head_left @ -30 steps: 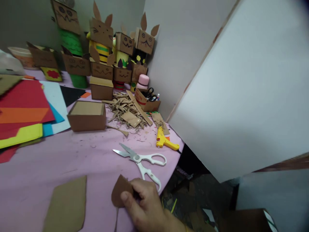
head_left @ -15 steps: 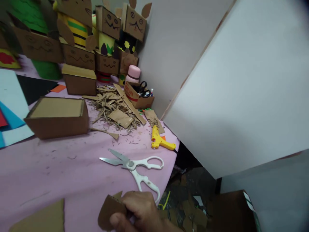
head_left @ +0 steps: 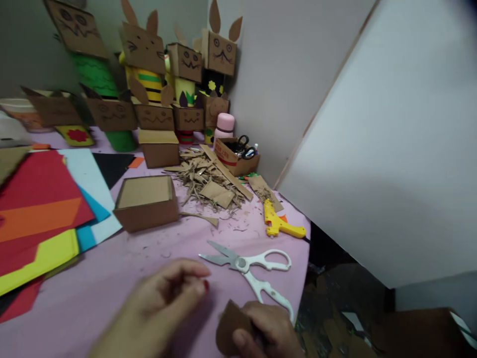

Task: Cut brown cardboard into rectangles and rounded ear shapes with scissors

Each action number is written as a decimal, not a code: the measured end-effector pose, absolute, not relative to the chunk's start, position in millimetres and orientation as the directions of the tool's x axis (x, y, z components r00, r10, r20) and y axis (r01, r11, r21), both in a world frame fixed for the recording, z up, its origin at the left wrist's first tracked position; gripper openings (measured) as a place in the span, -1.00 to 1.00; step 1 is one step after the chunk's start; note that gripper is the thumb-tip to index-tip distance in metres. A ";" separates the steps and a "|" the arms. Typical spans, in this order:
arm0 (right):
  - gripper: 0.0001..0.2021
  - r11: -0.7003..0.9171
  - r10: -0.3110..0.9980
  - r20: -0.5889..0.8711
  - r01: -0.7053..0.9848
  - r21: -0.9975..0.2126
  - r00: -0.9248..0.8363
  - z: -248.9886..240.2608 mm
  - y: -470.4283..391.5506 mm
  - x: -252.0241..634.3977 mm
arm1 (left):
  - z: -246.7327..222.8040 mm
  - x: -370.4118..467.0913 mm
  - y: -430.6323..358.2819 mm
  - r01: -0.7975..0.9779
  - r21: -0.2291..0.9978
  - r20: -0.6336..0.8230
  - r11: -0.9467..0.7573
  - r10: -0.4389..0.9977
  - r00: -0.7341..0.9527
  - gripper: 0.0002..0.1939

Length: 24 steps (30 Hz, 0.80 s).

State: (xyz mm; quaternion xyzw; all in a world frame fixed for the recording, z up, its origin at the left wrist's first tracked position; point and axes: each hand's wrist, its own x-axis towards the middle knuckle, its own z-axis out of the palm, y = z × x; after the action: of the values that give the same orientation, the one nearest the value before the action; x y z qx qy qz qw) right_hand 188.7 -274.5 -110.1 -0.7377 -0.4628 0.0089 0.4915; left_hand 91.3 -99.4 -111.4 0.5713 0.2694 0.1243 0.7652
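Note:
My right hand (head_left: 274,325) grips a small brown cardboard piece (head_left: 228,328) with a curved edge, between thumb and fingers, low in the view near the table's front edge. To its left, my left hand (head_left: 156,303) hovers over the pink cloth, empty, with thumb and forefinger curved and slightly apart. Just beyond both hands lie white-handled scissors (head_left: 242,263), blades spread. Past them rests a yellow glue gun (head_left: 279,223). An open-flapless cardboard box (head_left: 147,214) stands further back.
Cardboard scraps (head_left: 212,186) are heaped mid-table, beside a small box (head_left: 238,159) holding dark-handled scissors. Coloured sheets (head_left: 44,214) spread at left. Cardboard animal figures (head_left: 145,49) line the back. A white panel (head_left: 391,149) rises at right; litter covers the floor below.
The view has swung left, bringing in the coloured sheets. My left hand has come into sight. The flat cardboard at lower left no longer shows. My right hand still grips its piece.

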 end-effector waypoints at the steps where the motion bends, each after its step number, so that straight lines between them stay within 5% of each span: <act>1: -0.51 -0.121 0.669 0.420 0.648 -0.752 0.613 -109.7 -275.4 187.3 | -92.7 99.0 -105.8 0.149 0.949 -0.261 0.277 0.428 0.865 -0.74; 7: -0.72 -0.232 0.785 0.161 0.525 -0.819 0.598 -100.8 -284.5 187.8 | -42.8 111.0 -133.6 0.246 0.969 -0.247 0.032 0.169 0.954 -0.73; 12: -0.69 -0.204 0.808 0.124 0.472 -0.857 0.575 -87.3 -287.2 192.9 | -50.8 108.2 -116.4 0.155 0.983 -0.181 0.101 0.349 0.919 -0.84; 14: -0.68 -0.175 0.887 0.159 0.635 -0.753 0.433 -81.8 -286.7 196.1 | -54.3 109.8 -105.4 0.062 0.960 -0.191 0.272 0.479 0.857 -0.86; 17: -0.76 -0.075 0.993 0.053 0.920 -0.386 0.103 -75.8 -283.4 198.7 | -59.0 111.7 -91.2 -0.103 0.876 -0.219 0.471 0.580 0.785 -0.91; 20: -0.90 0.010 0.999 -0.045 0.996 -0.084 -0.014 -74.9 -277.8 198.0 | -62.4 111.8 -83.5 -0.186 0.774 -0.277 0.605 0.588 0.760 -0.96; 24: -0.91 0.104 0.992 0.078 0.990 -0.096 -0.097 -66.6 -265.1 211.2 | -63.6 112.3 -80.1 -0.259 0.673 -0.385 0.693 0.627 0.677 -0.84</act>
State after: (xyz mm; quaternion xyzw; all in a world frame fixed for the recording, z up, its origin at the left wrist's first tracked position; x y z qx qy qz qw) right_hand 211.2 -265.1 -66.6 -0.6691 -0.7406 0.0096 0.0614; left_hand 112.3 -80.1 -63.6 0.2970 0.3102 0.2557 0.8661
